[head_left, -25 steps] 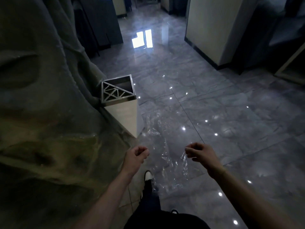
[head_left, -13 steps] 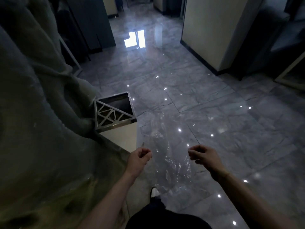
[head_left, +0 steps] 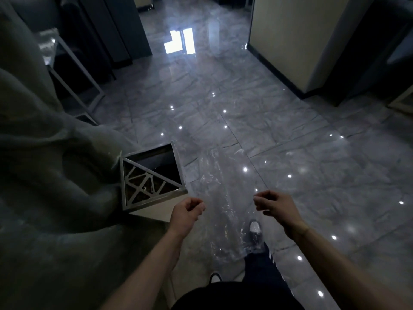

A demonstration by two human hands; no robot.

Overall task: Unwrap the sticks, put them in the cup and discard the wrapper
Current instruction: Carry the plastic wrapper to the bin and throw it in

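A clear plastic wrapper [head_left: 223, 198] hangs stretched between my two hands, crinkled and see-through over the floor. My left hand [head_left: 186, 212] pinches its left edge, fingers curled. My right hand [head_left: 273, 204] pinches the right edge. Just left of my left hand stands a square bin [head_left: 152, 175] with a metal lattice top and a dark triangular opening on its far side. No sticks and no cup are in view.
A grey draped cloth [head_left: 44, 175] fills the left side, touching the bin. Glossy grey marble floor [head_left: 290, 153] spreads ahead and right. A cream pillar [head_left: 290, 41] stands at back right, dark cabinets [head_left: 116, 30] at back left. My shoe [head_left: 254, 229] shows below the wrapper.
I have come closer to the bin; it now sits lower in view, right beside my left hand. Both hands keep hold of the wrapper, spread about as before.
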